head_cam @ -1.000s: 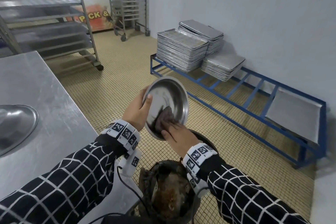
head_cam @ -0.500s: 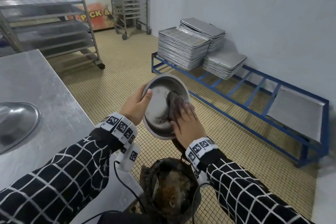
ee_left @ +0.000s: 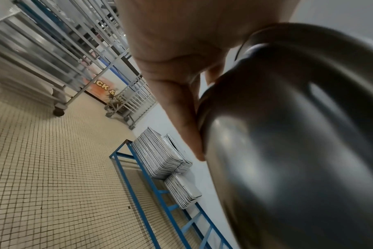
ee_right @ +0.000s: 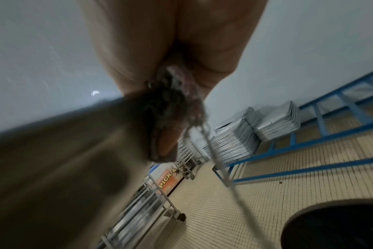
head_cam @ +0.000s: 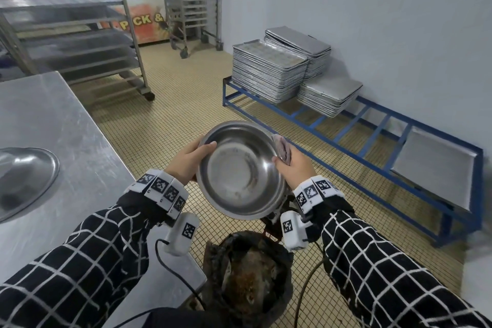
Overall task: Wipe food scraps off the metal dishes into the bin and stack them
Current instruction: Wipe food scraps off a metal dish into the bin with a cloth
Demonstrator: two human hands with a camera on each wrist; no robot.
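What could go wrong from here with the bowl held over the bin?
The metal bowl is held only at opposite rims: the left hand thumb on one side, the right hand also clutching the rag. It might slip. Streaks remain inside, so stacking now could trap residue. The bin sits nearer the body, so scraps may miss.

Along the far wall a low blue rack (head_cam: pixel 372 138) carries three stacks of baking trays (head_cam: pixel 269 72) at its left end and a single flat tray (head_cam: pixel 436 170) at its right end. Two wheeled tray trolleys (head_cam: pixel 80 29) stand on the small-tiled floor (head_cam: pixel 170 125); behind them, an orange sign (head_cam: pixel 143 24) reads "PICK &". A steel table (head_cam: pixel 53 125) fills the left side.
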